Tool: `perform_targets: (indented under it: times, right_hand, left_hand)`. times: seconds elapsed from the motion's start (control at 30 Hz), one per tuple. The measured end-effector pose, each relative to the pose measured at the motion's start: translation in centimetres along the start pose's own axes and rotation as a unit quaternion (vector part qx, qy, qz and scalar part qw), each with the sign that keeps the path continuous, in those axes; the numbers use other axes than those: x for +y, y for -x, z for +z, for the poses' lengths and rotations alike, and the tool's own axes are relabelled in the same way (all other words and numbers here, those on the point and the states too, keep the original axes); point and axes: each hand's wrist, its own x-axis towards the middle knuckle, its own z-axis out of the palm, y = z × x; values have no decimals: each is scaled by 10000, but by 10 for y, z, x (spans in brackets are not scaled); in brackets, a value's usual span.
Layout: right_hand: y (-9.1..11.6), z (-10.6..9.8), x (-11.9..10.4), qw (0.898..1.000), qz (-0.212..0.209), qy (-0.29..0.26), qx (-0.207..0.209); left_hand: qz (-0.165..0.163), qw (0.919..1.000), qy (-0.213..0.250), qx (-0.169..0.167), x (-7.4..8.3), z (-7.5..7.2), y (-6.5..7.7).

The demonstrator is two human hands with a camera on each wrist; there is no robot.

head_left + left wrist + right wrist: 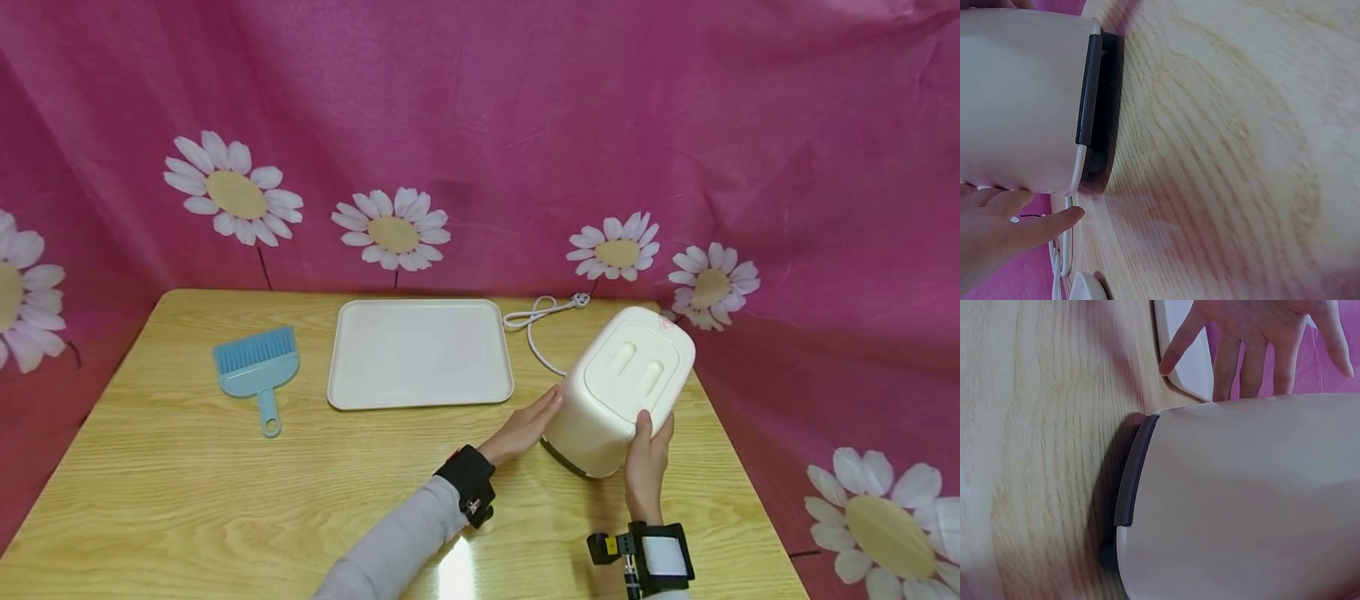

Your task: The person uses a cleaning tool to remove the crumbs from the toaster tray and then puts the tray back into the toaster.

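Note:
A cream toaster [588,425], its slots covered by a lid [606,387] with two oval recesses, stands at the right of the table between both hands. My left hand [521,429] has its straight, spread fingers against the toaster's left side; the right wrist view shows the left palm [1254,322] facing it. Along the opposite side lies my right hand [647,467], its thumb up near the lid's edge and its other fingers partly hidden behind the body. Low on the toaster, a dark strip [1089,94] sits close over the wood.
A shallow white tray [420,354] lies at the back middle. Left of it is a blue brush with a dustpan [258,375]. The toaster's white cord [536,315] loops behind, its plug [580,300] near the back edge. A pink flowered curtain [487,150] hangs beyond the table [247,508].

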Motion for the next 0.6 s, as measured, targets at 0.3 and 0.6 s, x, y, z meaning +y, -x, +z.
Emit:
perform_targets:
  times: [0.3,0.6]
  right_hand:
    - [7,4,1,9998,-38,120,143]
    - [8,4,0,9994,178,228,190]
  left_hand:
    - [229,9993,-146,262,-3,-1,9]
    - [-123,9815,1238,1458,-73,37,-7]
